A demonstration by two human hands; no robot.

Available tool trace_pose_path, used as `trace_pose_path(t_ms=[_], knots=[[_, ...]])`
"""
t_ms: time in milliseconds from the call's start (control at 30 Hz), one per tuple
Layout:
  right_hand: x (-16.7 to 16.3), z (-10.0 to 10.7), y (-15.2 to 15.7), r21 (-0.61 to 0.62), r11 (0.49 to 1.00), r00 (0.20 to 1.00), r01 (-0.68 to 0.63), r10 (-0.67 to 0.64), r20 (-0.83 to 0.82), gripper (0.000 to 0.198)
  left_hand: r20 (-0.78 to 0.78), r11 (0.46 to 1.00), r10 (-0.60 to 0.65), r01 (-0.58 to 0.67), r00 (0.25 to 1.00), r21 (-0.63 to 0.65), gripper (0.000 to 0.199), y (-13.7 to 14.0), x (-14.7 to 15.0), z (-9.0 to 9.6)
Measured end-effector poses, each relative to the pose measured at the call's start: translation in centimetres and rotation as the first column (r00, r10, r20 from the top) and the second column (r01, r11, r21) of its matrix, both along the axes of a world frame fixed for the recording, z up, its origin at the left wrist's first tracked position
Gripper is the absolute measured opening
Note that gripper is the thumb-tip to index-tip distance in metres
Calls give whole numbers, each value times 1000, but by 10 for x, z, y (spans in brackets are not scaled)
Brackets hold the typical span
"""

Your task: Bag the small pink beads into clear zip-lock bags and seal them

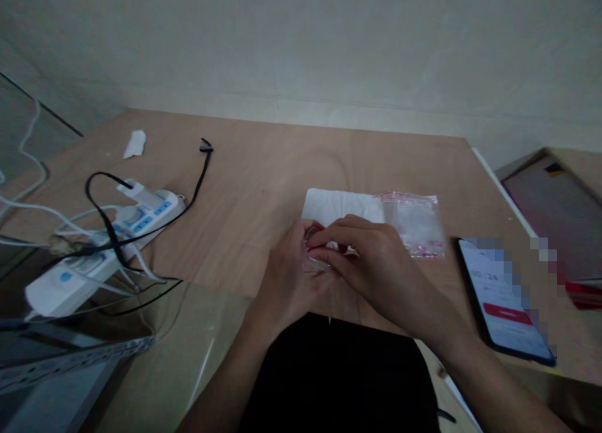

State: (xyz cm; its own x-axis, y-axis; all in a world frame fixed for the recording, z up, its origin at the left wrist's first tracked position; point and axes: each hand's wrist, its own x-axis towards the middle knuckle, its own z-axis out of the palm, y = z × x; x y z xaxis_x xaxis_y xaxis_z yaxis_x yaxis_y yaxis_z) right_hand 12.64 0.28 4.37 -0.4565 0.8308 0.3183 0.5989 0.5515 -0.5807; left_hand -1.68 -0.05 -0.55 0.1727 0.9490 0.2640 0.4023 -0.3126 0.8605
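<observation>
My left hand (294, 270) is closed around a small clear plastic bag (320, 265), near the front edge of the wooden table. Thumb and forefinger of my right hand (362, 248) are pinched together at the bag's mouth, where a bit of pink shows. What lies between those fingertips is too small and dark to make out. Just beyond my hands lies a white paper sheet (343, 202). A stack of clear zip bags (414, 223) with pink-red edges rests against its right side.
A phone (503, 298) with a lit screen lies at the right of the table (254, 170). On the left sits a white power strip (145, 223) with tangled cables and a black cord (200, 182). A white paper scrap (135, 143) lies farther back. The wall rises behind.
</observation>
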Motion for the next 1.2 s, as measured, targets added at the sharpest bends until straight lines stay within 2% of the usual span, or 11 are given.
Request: trace_pose_path(t_ms=[167, 300, 367, 433, 500, 533, 667, 733, 900, 1033, 1200], knots=[[12, 2, -8, 42, 998, 999, -47, 48, -9, 17, 101, 1000, -19, 19, 995, 0, 38, -2, 10, -1], [28, -1, -15, -44, 999, 999, -21, 19, -33, 16, 126, 1000, 16, -15, 992, -11, 56, -6, 6, -7], [36, -6, -16, -102, 994, 999, 34, -38, -35, 15, 167, 997, -48, 56, 985, -48, 60, -9, 2, -9], [43, -11, -16, -178, 982, 993, 71, -86, -77, 15, 244, 988, -107, 131, 964, -85, 43, -11, -1, -8], [47, -16, -17, -248, 963, 978, 102, -143, -155, 14, 291, 986, -57, 99, 955, -132, 17, -11, -3, -7], [47, -19, -18, -272, 955, 960, 122, -183, -211, 13, 296, 987, -5, 53, 955, -154, 11, -10, -2, -6], [44, -28, -22, -393, 899, 817, 196, -371, -442, 26, 326, 974, 160, -95, 932, -206, 15, -8, 3, -6], [41, -33, -24, -462, 865, 770, 195, -427, -474, 19, 349, 970, 194, -126, 917, -208, 16, -9, 5, -7], [37, -35, -27, -453, 863, 722, 223, -459, -518, 13, 330, 977, 156, -96, 931, -192, 15, -11, 5, -8], [36, -33, -28, -449, 869, 748, 209, -438, -499, 13, 325, 975, 80, -7, 942, -220, 14, -9, 5, -6], [27, -38, -28, -471, 870, 694, 145, -429, -579, 11, 359, 977, 123, -50, 925, -205, 13, -9, 10, -4]])
